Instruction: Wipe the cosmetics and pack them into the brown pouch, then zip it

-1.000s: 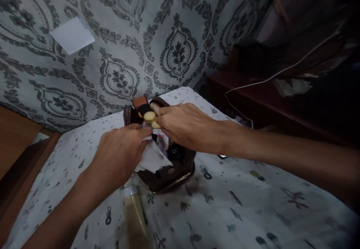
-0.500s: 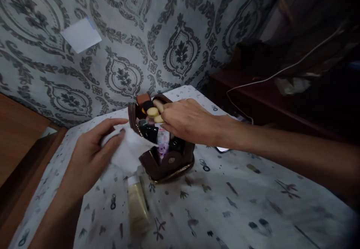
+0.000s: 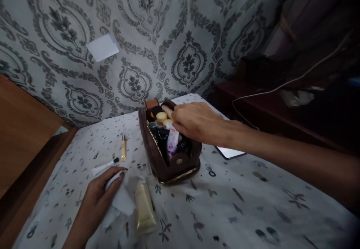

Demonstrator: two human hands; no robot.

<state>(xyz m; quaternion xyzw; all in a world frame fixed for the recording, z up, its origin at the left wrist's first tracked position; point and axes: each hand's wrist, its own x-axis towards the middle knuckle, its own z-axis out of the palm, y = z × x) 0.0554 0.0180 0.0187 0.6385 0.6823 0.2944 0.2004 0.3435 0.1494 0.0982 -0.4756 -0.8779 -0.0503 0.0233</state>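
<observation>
My left hand (image 3: 98,196) pinches a crumpled white wipe (image 3: 122,202) between thumb and fingers, low over the cloth. Near the middle stands a brown cosmetic bag (image 3: 150,144), its gold zipper open. My right hand (image 3: 194,119) is closed over the bag's far right rim, its fingertips partly hidden. Packed inside are a white and purple tube (image 3: 172,138), a jar with a pale yellow lid (image 3: 161,116), a beige tube (image 3: 168,111) by my right fingers and several dark items. Beside the wipe lies a gold tube (image 3: 144,209).
A slim clear tube with a black cap (image 3: 105,165) and a beige-handled tool (image 3: 123,149) lie on the patterned cloth (image 3: 225,204). Right of the bag is a phone (image 3: 229,152), partly under my forearm. The papered wall (image 3: 168,65) rises behind, and a white cable (image 3: 270,90) hangs right.
My left hand has moved the wipe down and away from the bag's near left side, uncovering it. My right hand stays at the rim. The view has shifted slightly.
</observation>
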